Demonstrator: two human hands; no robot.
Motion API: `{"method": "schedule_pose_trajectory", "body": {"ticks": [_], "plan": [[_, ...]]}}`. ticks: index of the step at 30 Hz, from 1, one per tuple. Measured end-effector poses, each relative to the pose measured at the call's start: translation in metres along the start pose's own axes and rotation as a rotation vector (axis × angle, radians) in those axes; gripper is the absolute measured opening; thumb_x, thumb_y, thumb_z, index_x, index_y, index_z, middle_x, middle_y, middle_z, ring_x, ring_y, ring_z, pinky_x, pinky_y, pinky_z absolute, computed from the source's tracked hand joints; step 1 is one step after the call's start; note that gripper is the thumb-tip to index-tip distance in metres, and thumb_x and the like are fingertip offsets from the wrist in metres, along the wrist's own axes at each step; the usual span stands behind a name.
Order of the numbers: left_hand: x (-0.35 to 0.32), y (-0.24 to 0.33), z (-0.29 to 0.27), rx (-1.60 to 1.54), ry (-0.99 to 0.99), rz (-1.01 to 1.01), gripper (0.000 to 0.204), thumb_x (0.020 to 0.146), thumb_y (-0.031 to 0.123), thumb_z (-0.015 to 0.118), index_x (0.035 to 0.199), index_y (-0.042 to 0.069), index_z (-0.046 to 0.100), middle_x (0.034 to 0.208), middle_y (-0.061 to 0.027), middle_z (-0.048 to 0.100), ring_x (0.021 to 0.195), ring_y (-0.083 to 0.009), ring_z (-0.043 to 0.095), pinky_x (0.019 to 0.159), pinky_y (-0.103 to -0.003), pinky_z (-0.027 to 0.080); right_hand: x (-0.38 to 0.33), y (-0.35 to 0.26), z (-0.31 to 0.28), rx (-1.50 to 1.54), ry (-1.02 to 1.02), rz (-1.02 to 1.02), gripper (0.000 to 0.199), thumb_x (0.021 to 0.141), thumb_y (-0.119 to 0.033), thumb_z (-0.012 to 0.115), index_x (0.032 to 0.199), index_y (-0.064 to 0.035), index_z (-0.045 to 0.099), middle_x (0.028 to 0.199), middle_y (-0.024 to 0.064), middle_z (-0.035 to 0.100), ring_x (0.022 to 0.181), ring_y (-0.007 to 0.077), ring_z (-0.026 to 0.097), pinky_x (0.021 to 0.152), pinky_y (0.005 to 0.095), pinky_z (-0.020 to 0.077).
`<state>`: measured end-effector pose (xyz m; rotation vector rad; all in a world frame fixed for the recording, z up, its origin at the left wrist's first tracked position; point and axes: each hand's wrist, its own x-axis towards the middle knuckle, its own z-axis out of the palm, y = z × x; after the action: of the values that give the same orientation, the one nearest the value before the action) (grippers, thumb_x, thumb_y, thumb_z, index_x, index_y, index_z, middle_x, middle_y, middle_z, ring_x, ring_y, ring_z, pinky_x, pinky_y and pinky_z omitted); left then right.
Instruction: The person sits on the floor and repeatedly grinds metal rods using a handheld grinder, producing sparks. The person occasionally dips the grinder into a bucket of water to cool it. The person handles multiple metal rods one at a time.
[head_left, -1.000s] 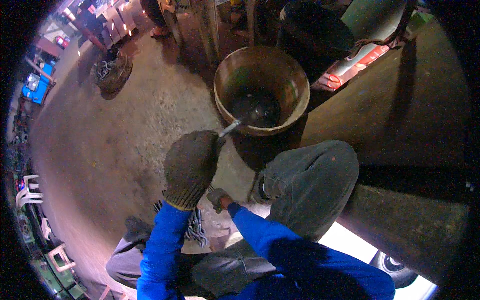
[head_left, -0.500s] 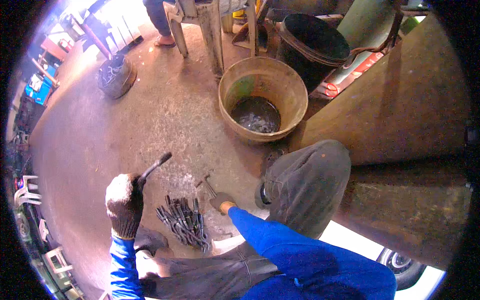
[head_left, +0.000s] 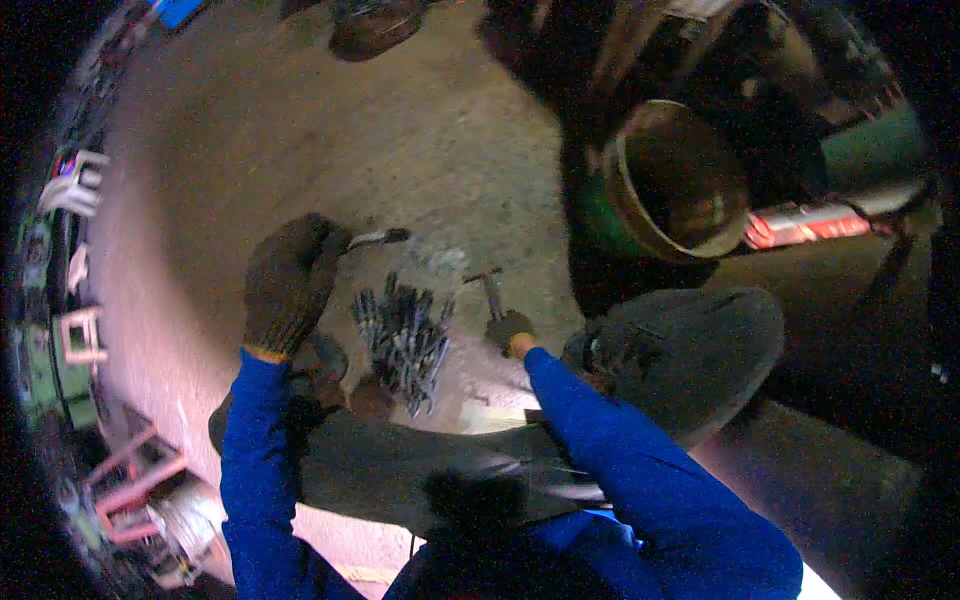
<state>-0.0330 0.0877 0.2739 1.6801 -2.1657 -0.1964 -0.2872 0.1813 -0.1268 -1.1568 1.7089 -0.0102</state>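
My gloved left hand (head_left: 292,285) is closed around a short metal rod (head_left: 376,239) with a dark, blunt end, held in the air above the floor. My right hand (head_left: 511,332), also gloved, grips the handle of a hammer (head_left: 491,287), whose narrow head points away from me. Between the two hands, a heap of dark metal rods (head_left: 400,335) lies on the ground, several of them with hooked or forked ends. Their exact kind is hard to make out in the dim light.
A deep round bucket (head_left: 622,170) stands at the far right, beside a red-and-white object (head_left: 808,226). Another dark container (head_left: 375,28) sits at the far edge. Plastic chairs (head_left: 76,183) line the left. My bent knee (head_left: 690,350) is right of the hammer.
The view has shifted and darkened, with the bucket now farther right. My left hand has turned, its rod now nearly level and closer to the heap. Both hands keep their hold.
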Motion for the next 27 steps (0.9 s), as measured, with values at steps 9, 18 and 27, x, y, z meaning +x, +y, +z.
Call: {"method": "schedule_pose_trajectory", "body": {"ticks": [9,18,27], "plan": [[-0.003,-0.034,-0.034,-0.167,0.002,-0.031,0.022,0.088,0.023,0.057,0.090,0.003,0.066,0.083,-0.0182,0.066,0.079,-0.0348,0.064,0.070,-0.042,0.048,-0.022,-0.033,-0.036,-0.108,0.012,0.102,0.051,0.076,-0.048,0.063,0.098,-0.0017,0.068,0.092,0.0218,0.070,0.079,0.0357,0.069,0.071,0.0434,0.0553],[-0.018,-0.090,-0.031,0.200,-0.097,0.180,0.020,0.087,0.010,0.051,0.103,0.007,0.063,0.092,-0.0148,0.066,0.083,-0.0337,0.063,0.075,-0.043,0.050,-0.031,-0.044,-0.039,0.036,-0.056,0.118,0.048,0.075,-0.043,0.066,0.096,0.0005,0.069,0.082,0.0212,0.069,0.070,0.0328,0.069,0.062,0.0441,0.0556],[-0.064,-0.123,0.075,0.427,-0.541,-0.362,0.034,0.090,0.030,0.047,0.105,0.007,0.067,0.104,-0.0178,0.068,0.095,-0.0360,0.065,0.085,-0.043,0.050,0.009,-0.021,-0.009,0.014,-0.133,0.140,0.038,0.076,-0.034,0.070,0.084,0.0023,0.067,0.071,0.0142,0.066,0.055,0.0276,0.063,0.047,0.0426,0.0527]]}}
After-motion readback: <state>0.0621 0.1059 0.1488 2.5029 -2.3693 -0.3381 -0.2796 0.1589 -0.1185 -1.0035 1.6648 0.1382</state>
